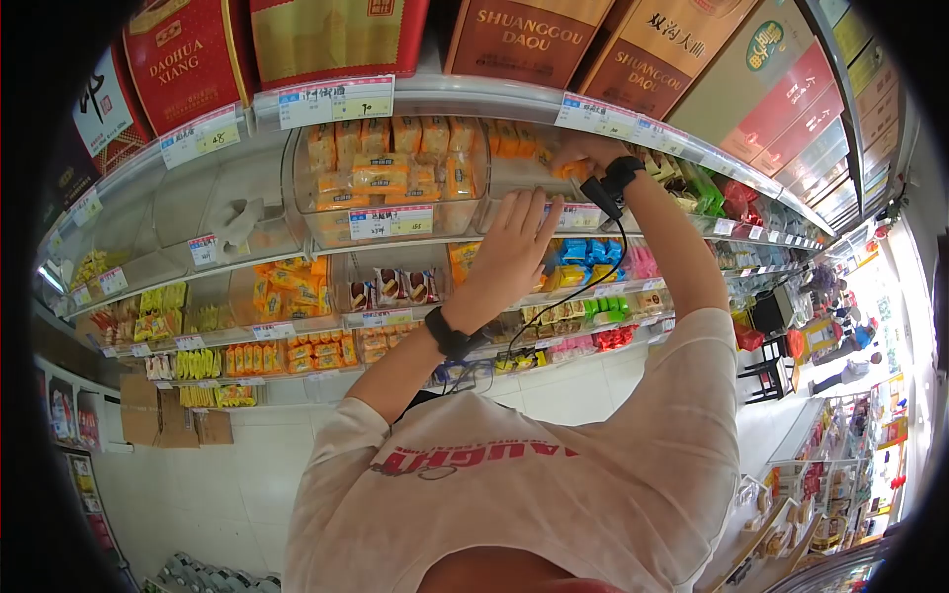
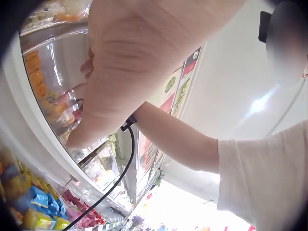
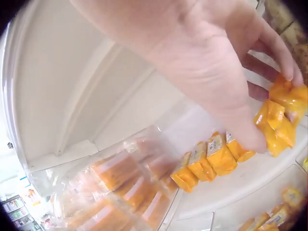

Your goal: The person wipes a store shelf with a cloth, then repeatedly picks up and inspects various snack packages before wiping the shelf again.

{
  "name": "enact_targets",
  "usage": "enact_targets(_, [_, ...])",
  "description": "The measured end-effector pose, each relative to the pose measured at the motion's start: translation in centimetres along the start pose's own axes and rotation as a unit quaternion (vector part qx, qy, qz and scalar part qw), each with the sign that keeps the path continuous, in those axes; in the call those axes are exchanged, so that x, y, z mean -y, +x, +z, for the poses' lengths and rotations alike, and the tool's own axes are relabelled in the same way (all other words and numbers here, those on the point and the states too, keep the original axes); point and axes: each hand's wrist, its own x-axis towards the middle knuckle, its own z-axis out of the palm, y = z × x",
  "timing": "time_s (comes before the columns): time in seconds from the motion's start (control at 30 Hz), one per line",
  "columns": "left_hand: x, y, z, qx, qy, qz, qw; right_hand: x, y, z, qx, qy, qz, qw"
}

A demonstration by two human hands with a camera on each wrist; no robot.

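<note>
My right hand reaches into a clear shelf bin. Its thumb and fingers grip orange-wrapped snack packets, as the right wrist view shows. Beside the thumb, several more orange packets stand in a row against the bin's side wall. My left hand is at the front of the same bin, fingers straight and overlapping its front edge and price label. In the left wrist view, the left palm covers much of the bin.
To the left, a neighbouring bin holds many orange packets. Boxed liquor lines the shelf above. Bins of blue packets and other wrapped snacks sit below. A black cable hangs from the right wrist across the lower shelves.
</note>
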Motion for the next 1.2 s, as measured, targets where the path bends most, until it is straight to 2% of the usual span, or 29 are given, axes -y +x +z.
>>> enact_targets(0.03, [0.0, -0.1, 0.0, 0.002, 0.001, 0.001, 1.000, 0.2, -0.5, -0.1, 0.012, 0.026, 0.010, 1.000])
enact_targets(0.07, [-0.1, -0.2, 0.1, 0.001, 0.001, 0.001, 1.000, 0.4, 0.5, 0.3, 0.032, -0.004, 0.057, 0.998])
enact_targets(0.17, [0.1, -0.1, 0.2, -0.002, 0.005, 0.001, 1.000, 2.0, -0.6, -0.1, 0.054, 0.087, 0.086, 0.991])
enact_targets(0.27, [0.0, -0.1, 0.0, -0.001, 0.005, 0.004, 1.000, -1.1, 2.5, 1.4, 0.087, 0.141, 0.089, 0.982])
enact_targets(0.33, [0.1, -0.1, 0.0, -0.003, 0.001, 0.002, 1.000, -8.2, 8.1, 3.5, 0.152, 0.332, -0.016, 0.931])
enact_targets(0.37, [0.2, -0.2, 0.1, -0.002, 0.004, 0.001, 1.000, -9.3, 8.7, 3.9, 0.155, 0.383, -0.034, 0.910])
enact_targets(0.47, [0.2, -0.1, 0.4, 0.003, 0.005, 0.004, 1.000, -7.5, 5.7, 2.4, 0.071, 0.341, 0.001, 0.937])
enact_targets(0.6, [0.1, -0.2, 0.4, 0.012, -0.002, 0.000, 1.000, -6.9, 4.1, 1.4, 0.039, 0.304, 0.016, 0.952])
enact_targets(0.87, [0.0, 0.0, 0.3, 0.011, -0.006, -0.002, 1.000, -5.2, 3.3, 1.7, 0.055, 0.231, 0.045, 0.970])
enact_targets(1.2, [0.1, 0.0, 0.2, 0.006, -0.009, 0.001, 1.000, -4.8, 3.6, 1.2, 0.047, 0.214, 0.047, 0.975])
